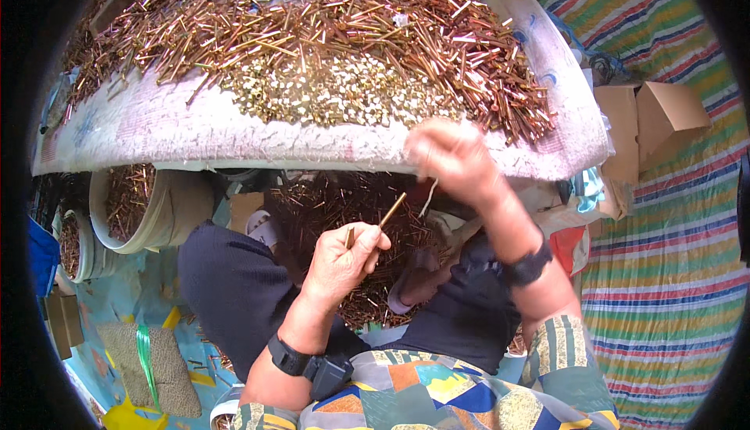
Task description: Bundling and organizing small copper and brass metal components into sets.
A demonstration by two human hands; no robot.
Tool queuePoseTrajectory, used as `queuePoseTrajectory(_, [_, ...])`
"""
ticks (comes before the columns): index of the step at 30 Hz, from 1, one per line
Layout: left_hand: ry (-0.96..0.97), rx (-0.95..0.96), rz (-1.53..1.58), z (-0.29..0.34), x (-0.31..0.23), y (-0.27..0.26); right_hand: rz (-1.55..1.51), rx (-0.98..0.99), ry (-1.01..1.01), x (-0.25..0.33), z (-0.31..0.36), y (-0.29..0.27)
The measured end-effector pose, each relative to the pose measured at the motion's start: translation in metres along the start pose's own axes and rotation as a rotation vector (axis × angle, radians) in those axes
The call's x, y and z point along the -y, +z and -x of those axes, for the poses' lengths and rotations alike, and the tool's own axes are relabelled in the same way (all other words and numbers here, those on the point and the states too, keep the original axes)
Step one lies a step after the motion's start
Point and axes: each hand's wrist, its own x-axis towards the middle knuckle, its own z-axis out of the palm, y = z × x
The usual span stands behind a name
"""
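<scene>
A thin brass-coloured metal rod [394, 208] points up and to the right out of my left hand [344, 262], pinched between thumb and fingers. Another short metal end [349, 238] pokes up from the same closed hand. My right hand [455, 157] is at the front edge of the padded table, close to a heap of small gold-coloured nut-like pieces [336, 94]. Motion blurs its fingers, so I cannot make out what they hold, if anything. Behind the small pieces lies a broad pile of copper-coloured metal rods [328, 28].
White buckets [160, 211] with more rods stand under the table at left. Rods [344, 196] also heap between my legs. An open cardboard box [652, 121] sits at right by a striped sheet [664, 274]. A brown cushion [168, 367] lies at lower left.
</scene>
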Motion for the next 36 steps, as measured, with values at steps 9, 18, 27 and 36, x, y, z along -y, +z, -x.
queuePoseTrajectory(9, [-0.05,-0.1,0.13,-0.006,-0.004,-0.006,0.968,-0.23,0.295,-0.058,-0.153,-0.039])
queuePoseTrajectory(18, [-0.084,-0.111,0.487,-0.01,-0.007,0.002,1.181,-0.333,-0.017,-0.077,-0.143,-0.033])
queuePoseTrajectory(27, [0.006,-0.134,0.468,-0.019,0.007,0.0,0.48,-0.01,-0.257,0.003,-0.072,-0.053])
queuePoseTrajectory(36, [-0.179,0.403,0.354,-0.01,0.006,0.02,0.156,0.893,-0.095,0.037,0.036,-0.022])
